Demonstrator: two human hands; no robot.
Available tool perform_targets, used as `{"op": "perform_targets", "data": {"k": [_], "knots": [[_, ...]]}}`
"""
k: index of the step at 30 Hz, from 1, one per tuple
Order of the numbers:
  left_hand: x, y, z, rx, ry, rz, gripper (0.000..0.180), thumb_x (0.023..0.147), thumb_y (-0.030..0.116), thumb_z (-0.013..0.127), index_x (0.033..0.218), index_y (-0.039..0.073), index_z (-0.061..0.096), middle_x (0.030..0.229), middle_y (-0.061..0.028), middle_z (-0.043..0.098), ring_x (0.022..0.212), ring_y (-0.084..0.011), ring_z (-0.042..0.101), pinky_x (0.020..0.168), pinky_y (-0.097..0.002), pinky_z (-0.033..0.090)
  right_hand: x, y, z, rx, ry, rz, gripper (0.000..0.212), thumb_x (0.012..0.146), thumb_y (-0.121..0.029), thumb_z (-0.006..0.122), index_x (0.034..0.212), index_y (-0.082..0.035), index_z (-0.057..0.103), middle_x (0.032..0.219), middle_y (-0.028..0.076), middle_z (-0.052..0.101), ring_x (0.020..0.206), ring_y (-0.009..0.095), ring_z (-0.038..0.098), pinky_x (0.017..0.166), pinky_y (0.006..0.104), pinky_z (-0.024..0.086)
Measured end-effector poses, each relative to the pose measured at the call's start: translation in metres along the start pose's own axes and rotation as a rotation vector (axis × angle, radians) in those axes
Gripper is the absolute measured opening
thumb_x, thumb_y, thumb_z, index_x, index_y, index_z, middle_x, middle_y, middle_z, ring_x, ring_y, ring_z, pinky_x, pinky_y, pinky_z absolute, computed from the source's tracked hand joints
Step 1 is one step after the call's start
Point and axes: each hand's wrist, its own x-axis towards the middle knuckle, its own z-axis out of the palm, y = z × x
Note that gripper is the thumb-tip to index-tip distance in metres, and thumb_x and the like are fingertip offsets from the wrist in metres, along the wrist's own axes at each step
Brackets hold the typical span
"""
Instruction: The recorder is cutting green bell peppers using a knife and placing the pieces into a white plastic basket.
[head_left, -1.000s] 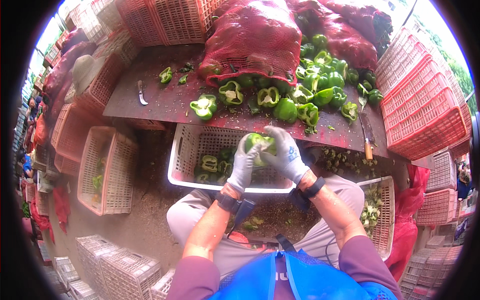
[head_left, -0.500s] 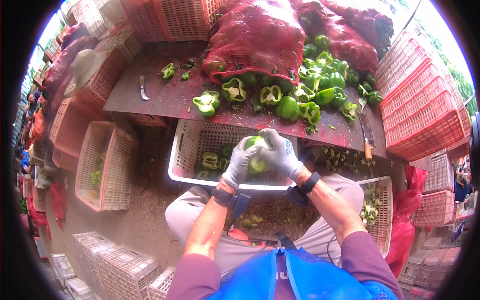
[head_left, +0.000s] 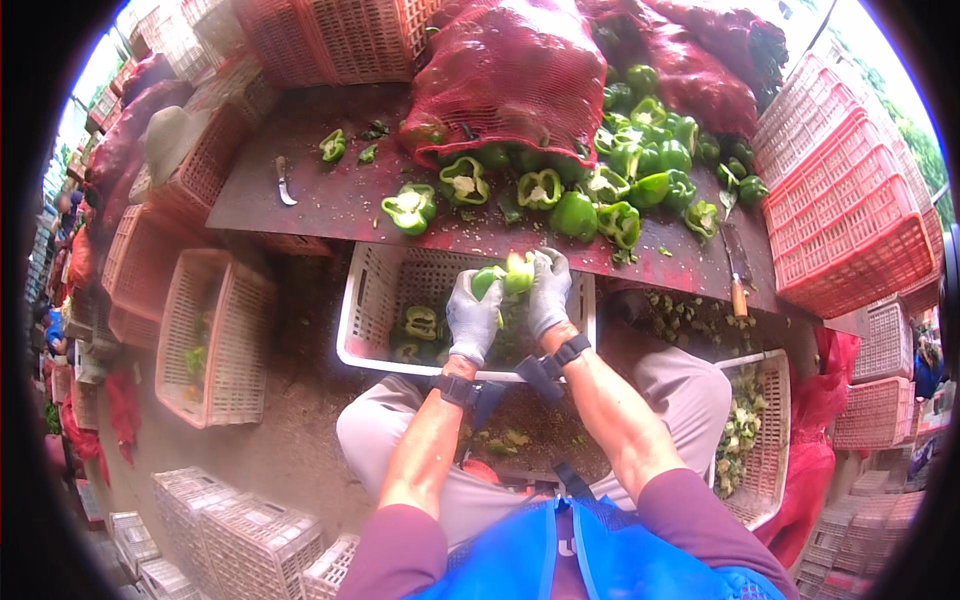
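Note:
Both of my hands wear pale grey gloves and are above a white plastic crate (head_left: 362,352) between my knees and the table. My left hand (head_left: 474,318) is closed on a piece of green bell pepper (head_left: 486,282). Beside it, my right hand (head_left: 549,292) grips another green bell pepper piece (head_left: 518,273), with its pale inside showing. The two pieces are very close together; whether they still join is unclear. Cut pepper halves (head_left: 420,322) lie inside the crate below my hands. Along the table's front edge rest more cut halves (head_left: 410,208) and a whole green pepper (head_left: 574,216).
On the dark table (head_left: 330,210) are a small knife (head_left: 284,182), a wooden-handled knife (head_left: 738,290) and a red mesh sack (head_left: 505,85) of peppers. Crates (head_left: 835,215) stack at right. A crate of pepper scraps (head_left: 742,425) stands by my right knee, another crate (head_left: 210,345) at left.
My hands have moved apart slightly, from cupping one pepper together to holding a piece each. The right hand has turned more upright and shifted a little left.

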Motion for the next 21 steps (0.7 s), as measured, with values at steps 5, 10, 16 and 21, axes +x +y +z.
{"op": "perform_targets", "data": {"k": [5,10,16,21], "knots": [[0.01,-0.033,-0.018,0.424,0.101,0.171,0.068,0.097,0.043,0.07,0.149,0.006,0.046,0.144,-0.027,0.05,0.136,-0.0389,0.049,0.113,-0.045,0.04,-0.002,-0.011,0.014,-0.055,-0.108,0.068,0.028,0.098,-0.012,0.064,0.125,-0.004,0.058,0.109,0.01,0.068,0.095,0.017,0.065,0.081,0.0327,0.055],[0.009,-0.016,-0.003,0.0,-0.208,-0.047,0.054,0.096,0.034,0.073,0.139,0.005,0.059,0.122,-0.0162,0.069,0.112,-0.0236,0.065,0.098,-0.0349,0.05,-0.017,-0.005,0.008,-0.072,-0.13,0.025,0.032,0.097,-0.013,0.068,0.125,-0.001,0.057,0.106,0.009,0.067,0.09,0.015,0.065,0.078,0.0307,0.054],[0.004,0.0,-0.019,-0.161,-0.346,-0.083,0.034,0.095,0.015,0.073,0.125,0.0,0.066,0.113,-0.0031,0.071,0.101,-0.0084,0.063,0.089,-0.0256,0.051,-0.025,-0.021,-0.027,-0.109,-0.487,0.186,0.031,0.1,-0.015,0.064,0.128,-0.001,0.059,0.096,0.003,0.067,0.079,0.008,0.061,0.069,0.025,0.05],[-0.006,0.034,-0.024,-0.09,-0.572,0.019,0.032,0.095,0.011,0.07,0.125,0.001,0.066,0.113,0.0005,0.069,0.098,-0.0063,0.061,0.088,-0.0235,0.051,-0.029,-0.046,-0.051,-0.243,-0.64,0.065,0.043,0.102,-0.012,0.058,0.143,-0.004,0.053,0.095,0.002,0.067,0.077,0.007,0.059,0.068,0.025,0.051]]}}
